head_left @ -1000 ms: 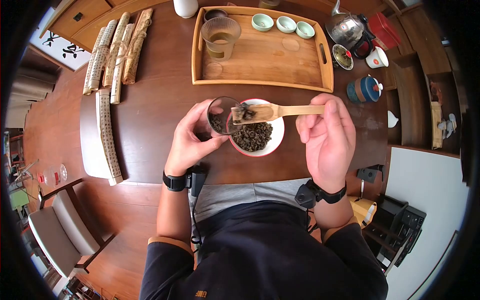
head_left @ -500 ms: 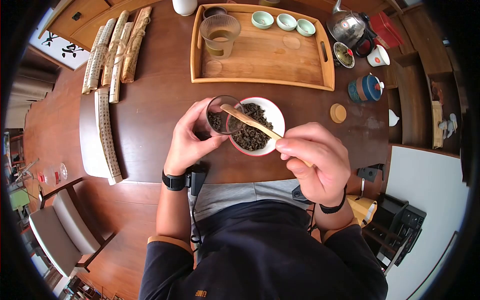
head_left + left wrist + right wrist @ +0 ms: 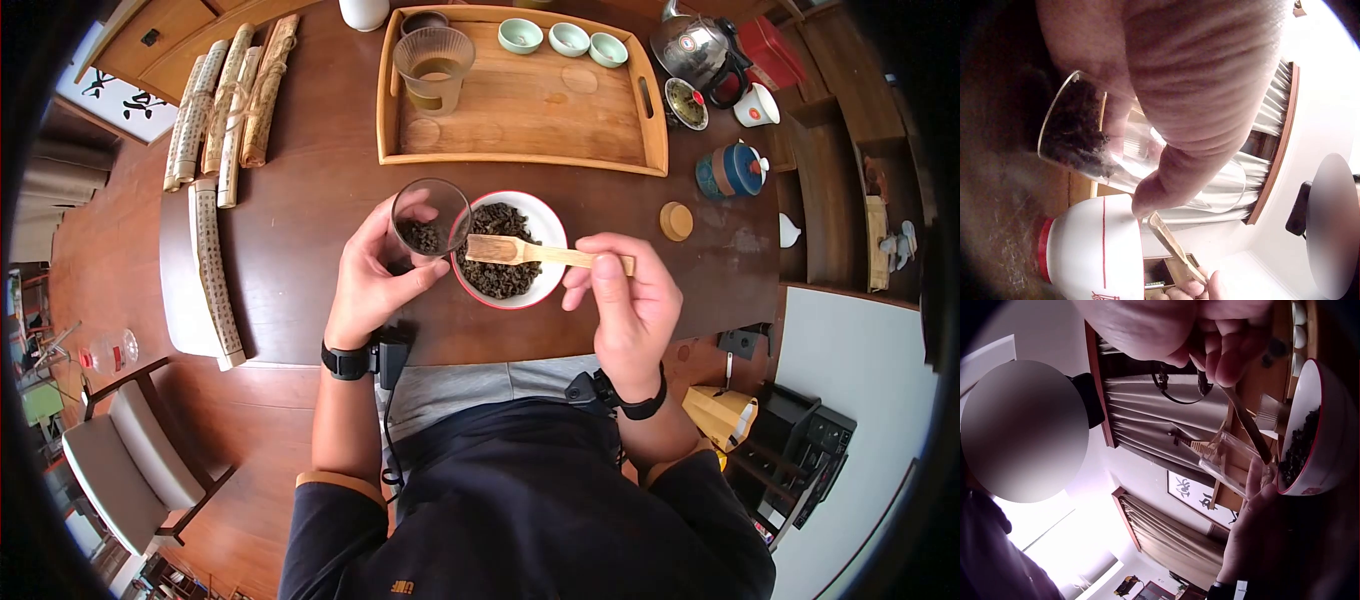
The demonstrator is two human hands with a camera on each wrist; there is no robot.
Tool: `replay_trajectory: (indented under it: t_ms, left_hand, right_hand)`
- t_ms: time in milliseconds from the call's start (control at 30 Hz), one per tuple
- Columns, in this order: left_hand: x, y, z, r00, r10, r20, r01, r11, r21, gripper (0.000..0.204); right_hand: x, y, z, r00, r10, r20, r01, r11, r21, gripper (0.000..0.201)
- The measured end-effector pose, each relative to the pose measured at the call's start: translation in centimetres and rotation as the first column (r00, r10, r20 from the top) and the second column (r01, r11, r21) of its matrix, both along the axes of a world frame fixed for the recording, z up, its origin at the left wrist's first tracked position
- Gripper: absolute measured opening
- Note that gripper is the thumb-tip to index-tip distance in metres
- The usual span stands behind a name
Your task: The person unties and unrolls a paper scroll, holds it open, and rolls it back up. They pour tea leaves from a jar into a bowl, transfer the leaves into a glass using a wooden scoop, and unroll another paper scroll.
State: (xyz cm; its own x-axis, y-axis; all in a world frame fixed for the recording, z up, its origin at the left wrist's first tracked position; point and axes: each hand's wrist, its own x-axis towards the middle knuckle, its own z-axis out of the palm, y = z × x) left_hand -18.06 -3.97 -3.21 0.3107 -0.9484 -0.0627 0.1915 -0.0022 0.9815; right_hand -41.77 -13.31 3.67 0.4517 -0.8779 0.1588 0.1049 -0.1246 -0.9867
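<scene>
In the head view my left hand grips a clear drinking glass, fingers and thumb around its side. Dark rolled tea leaves cover the bottom of the glass, and the left wrist view shows a thick layer of these leaves. Right beside it stands a white bowl with a red rim, holding more tea leaves. Between thumb and fingers my right hand pinches a bamboo tea scoop. The scoop lies across the view of the bowl, its broad end toward the glass and bare of leaves.
Behind the bowl is a wooden tray with a ribbed cup and three pale green cups. At right are a round wooden lid, a blue jar and a steel kettle. Bamboo scrolls lie left.
The scoop first bore leaves beside the glass, then tipped over its mouth. Now it is bare, turned back level over the bowl. The glass has shifted slightly left.
</scene>
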Motion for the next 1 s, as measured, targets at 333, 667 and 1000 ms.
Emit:
replay_trajectory:
  t_ms: [333,667,1000]
  left_hand:
    - [0.0,0.1,0.4,1.0,0.001,0.024,-0.002,0.999,0.038,0.072]
    - [-0.1,0.0,0.3,1.0,-0.001,0.012,0.001,1.0,0.03,0.072]
    - [-0.2,0.0,0.4,1.0,0.009,0.011,-0.009,1.0,0.022,0.072]
  right_hand:
    - [0.1,-0.8,-1.1,0.988,-0.017,-0.156,0.005,0.997,-0.079,0.017]
    - [-1.1,-0.7,-0.6,0.967,0.086,-0.24,-0.146,0.958,-0.245,0.013]
    - [-2.1,-1.1,0.8,0.941,0.145,-0.306,-0.257,0.895,-0.365,0.011]
